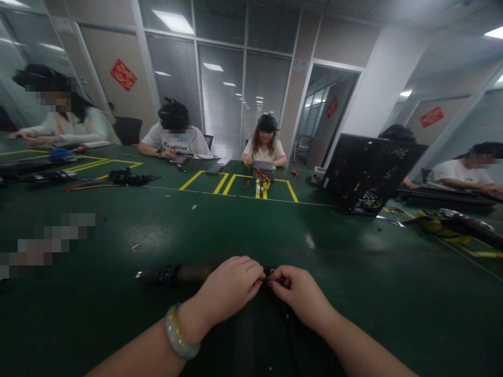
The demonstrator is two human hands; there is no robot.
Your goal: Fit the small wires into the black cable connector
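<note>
A dark, cylindrical tool like an electric screwdriver (192, 275) lies on the green tabletop, its silver tip pointing left. My left hand (236, 283), with a pale bangle (178, 335) on the wrist, covers the tool's right part. Its fingers are closed, fingertips pressed together. Facing it, my right hand (301, 293) is closed in a pinch, thumb against forefinger, almost touching the left fingertips. Something small and dark shows between the two hands, but I cannot make out what it is. Dark, cord-like lines run toward me below the right hand.
Across the green table (236, 225) several people sit working. A black computer case (365, 173) stands tilted at the right, with a black-and-yellow tool (451, 225) beyond it. Cables (261, 180) lie at the far middle, a dark cable bundle (129, 178) at the left.
</note>
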